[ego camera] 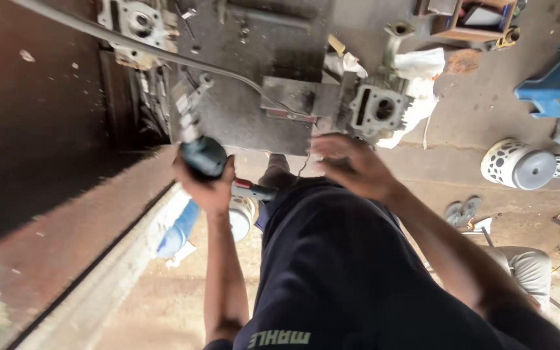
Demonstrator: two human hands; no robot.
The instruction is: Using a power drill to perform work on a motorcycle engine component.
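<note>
My left hand (pixel 210 189) grips a dark teal power tool (pixel 203 157). The tool's metal head (pixel 189 110) points up at the grey metal bench top (pixel 241 110). My right hand (pixel 351 167) is blurred, with its fingers spread and nothing in it. It hovers at the bench's near edge, just below a grey engine cylinder block (pixel 378 110) that rests on the bench beside a white rag (pixel 422 71). My dark shirt fills the lower middle of the view.
A second engine part (pixel 139 24) lies at the bench's far left, and a thin hose (pixel 163 55) crosses over it. On the floor are a blue stool (pixel 559 84), a white perforated drum (pixel 518 165), sandals (pixel 461 210) and a white bucket (pixel 242 219). Another person's knee (pixel 529 269) is at the right.
</note>
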